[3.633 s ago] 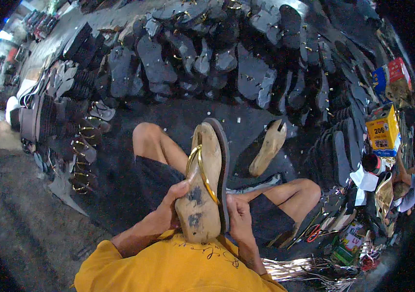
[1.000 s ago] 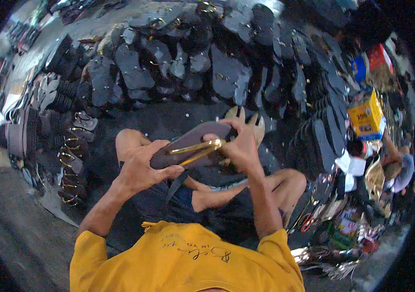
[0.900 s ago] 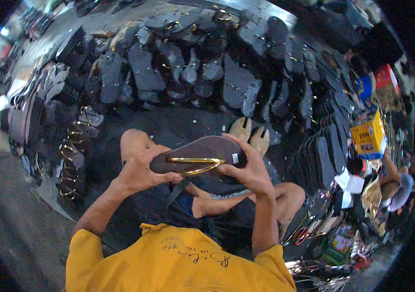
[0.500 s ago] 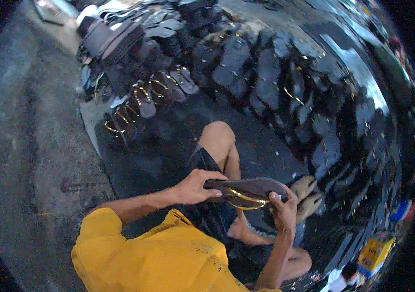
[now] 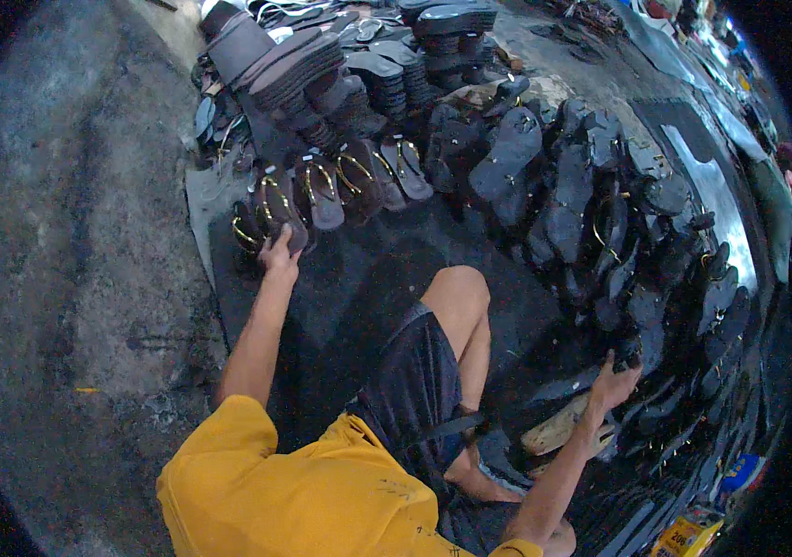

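Note:
My left hand [image 5: 280,255] is stretched out to the left row and holds the heel end of a brown flip-flop [image 5: 277,209] with gold straps. That flip-flop lies among several others with gold straps, such as the one beside it [image 5: 324,200]. On the right, my right hand [image 5: 611,388] has its fingers bent around a small dark piece [image 5: 630,353] at the near edge of a pile of black flip-flops [image 5: 570,200]. What exactly those fingers grip is too dark to make out. Under my right wrist lie pale foot-shaped forms [image 5: 549,434].
Stacks of dark soles [image 5: 298,74] stand behind the flip-flop row. A dark mat [image 5: 359,269] spreads around my bent leg, with concrete floor [image 5: 90,278] on the left. A yellow box [image 5: 688,536] is at the lower right.
Both hands were holding one gold-strapped flip-flop above my lap. My left hand has carried it forward and left to the row; my right hand has let go and moved right to the dark pile.

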Available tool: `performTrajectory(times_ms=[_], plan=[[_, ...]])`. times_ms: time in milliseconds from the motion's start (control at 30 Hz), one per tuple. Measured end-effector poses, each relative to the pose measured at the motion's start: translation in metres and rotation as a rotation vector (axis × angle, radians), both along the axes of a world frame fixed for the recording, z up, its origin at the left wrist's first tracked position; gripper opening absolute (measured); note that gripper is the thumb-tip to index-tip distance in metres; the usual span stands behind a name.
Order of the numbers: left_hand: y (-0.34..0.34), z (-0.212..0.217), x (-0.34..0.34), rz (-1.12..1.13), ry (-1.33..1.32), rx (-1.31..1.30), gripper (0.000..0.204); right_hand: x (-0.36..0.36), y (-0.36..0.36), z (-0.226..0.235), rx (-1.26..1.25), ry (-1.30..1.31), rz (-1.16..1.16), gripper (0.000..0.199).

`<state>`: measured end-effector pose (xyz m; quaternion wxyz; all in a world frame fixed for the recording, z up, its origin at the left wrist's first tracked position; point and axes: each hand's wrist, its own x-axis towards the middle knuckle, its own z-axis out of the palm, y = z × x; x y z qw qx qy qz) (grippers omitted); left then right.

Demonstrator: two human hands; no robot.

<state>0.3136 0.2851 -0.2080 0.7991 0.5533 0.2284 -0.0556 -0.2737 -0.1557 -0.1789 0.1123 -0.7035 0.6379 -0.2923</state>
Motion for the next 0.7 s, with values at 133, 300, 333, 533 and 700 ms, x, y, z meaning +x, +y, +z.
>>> performTrajectory(times_ms=[133,300,333,533,700], plan=[[0.014,-0.016,-0.008,-0.102,0.137,0.141,0.079,-0.031,0.035,0.039,-0.118,-0.070,-0.086,0.043],[-0.082,0.099,-0.147,-0.466,-0.621,0.547,0.050,-0.087,0.146,0.116,-0.102,-0.612,-0.324,0.046],[-0.121,0.136,-0.184,-0.747,-0.695,0.430,0.045,-0.105,0.161,0.096,-0.001,-0.769,-0.203,0.046],[-0.218,0.225,-0.349,-1.601,-0.590,-0.388,0.080,0.000,0.250,0.067,0.443,-1.409,-0.102,0.040],[-0.234,0.252,-0.393,-1.804,-1.199,-0.294,0.054,-0.037,0.216,0.159,0.075,-0.594,0.121,0.046]])
